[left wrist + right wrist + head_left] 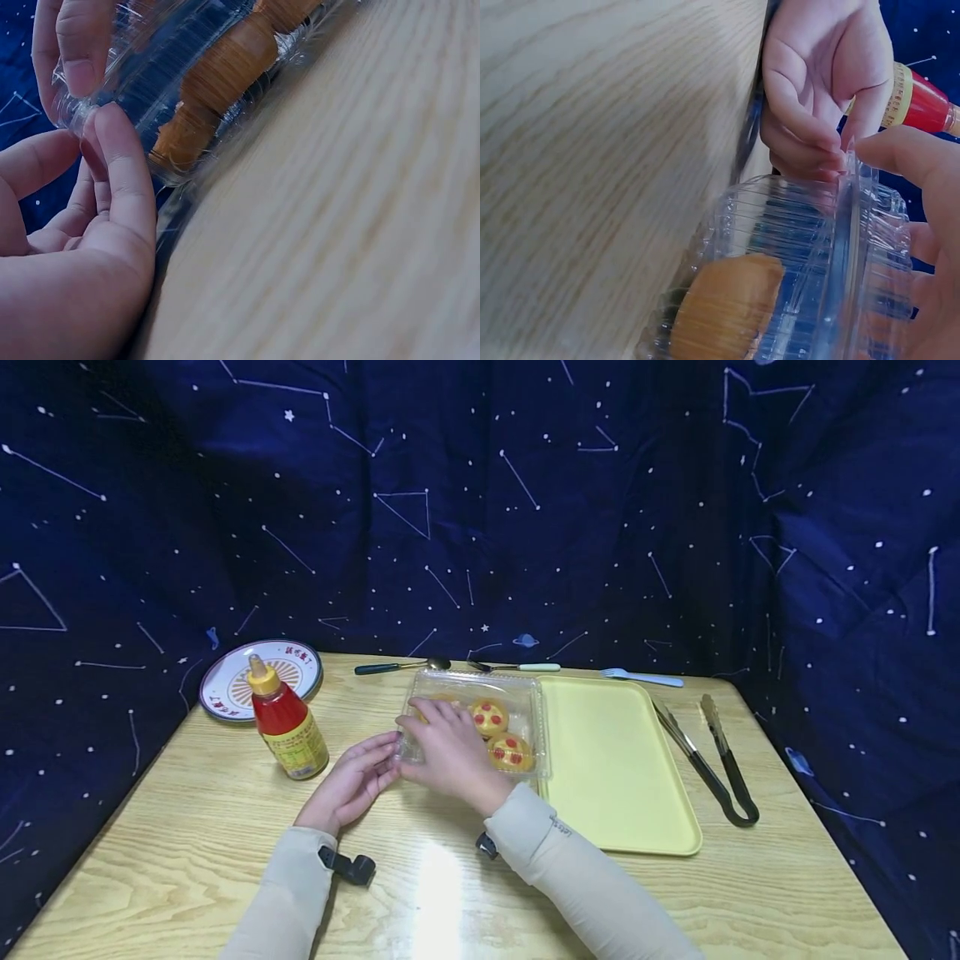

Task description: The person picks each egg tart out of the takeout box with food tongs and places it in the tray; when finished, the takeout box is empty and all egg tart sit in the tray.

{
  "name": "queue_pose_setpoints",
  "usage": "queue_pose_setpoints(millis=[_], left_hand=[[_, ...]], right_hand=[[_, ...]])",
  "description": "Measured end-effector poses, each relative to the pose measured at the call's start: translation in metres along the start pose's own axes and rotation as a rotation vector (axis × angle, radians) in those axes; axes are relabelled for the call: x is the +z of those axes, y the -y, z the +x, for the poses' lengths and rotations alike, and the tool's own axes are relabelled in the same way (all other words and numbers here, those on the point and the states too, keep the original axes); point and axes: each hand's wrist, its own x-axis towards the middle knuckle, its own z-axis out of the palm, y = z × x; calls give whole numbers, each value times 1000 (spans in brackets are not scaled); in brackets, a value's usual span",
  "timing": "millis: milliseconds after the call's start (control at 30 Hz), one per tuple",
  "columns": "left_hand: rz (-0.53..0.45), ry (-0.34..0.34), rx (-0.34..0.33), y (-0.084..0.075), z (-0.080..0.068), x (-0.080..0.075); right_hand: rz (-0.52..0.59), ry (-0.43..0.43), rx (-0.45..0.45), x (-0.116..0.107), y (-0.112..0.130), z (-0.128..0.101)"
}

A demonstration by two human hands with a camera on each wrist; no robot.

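Between your two hands sits the clear plastic clamshell box (480,722), flat on the wooden table (187,827) with its lid down. Your right hand (450,752) lies over the near-left corner of the lid, fingers curled across the top and thumb at the rim, likely to hold the box steady. Your left hand (352,781) comes in from the side, its fingertips (112,150) pinching the thin rim flange at that same corner; the grip probably sits there because that is where the lid's edge can be worked. Inside, just beyond your right hand, are round yellow cakes with red dots (489,717), seen as orange-brown edges in the wrist views. The box's long axis runs across you, left to right, with the pinched corner toward you. Left of your left hand stands a red sauce bottle (287,722), upright. Right of your right hand the box touches a yellow tray (615,760), and black tongs (712,760) lie further right.
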Motion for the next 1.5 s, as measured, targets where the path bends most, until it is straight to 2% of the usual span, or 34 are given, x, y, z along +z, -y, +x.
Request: queue_pose_setpoints(millis=[233, 433, 667, 867, 1133, 1300, 1500], left_hand=[[7, 56, 23, 0, 0, -2], [13, 73, 27, 0, -1, -2], [62, 51, 29, -2, -3, -1], [132, 44, 61, 2, -1, 1], [184, -16, 56, 6, 0, 1], [221, -42, 74, 4, 0, 0], [223, -64, 78, 5, -1, 0]], right_hand=[[-29, -25, -2, -1, 0, -1], [-13, -38, -7, -2, 1, -1], [-6, -33, -2, -3, 2, 1], [-19, -54, -11, -6, 3, -2], [-190, -85, -76, -7, 3, -10], [-184, -70, -43, -9, -1, -14], [-179, -41, 11, -14, -12, -26]])
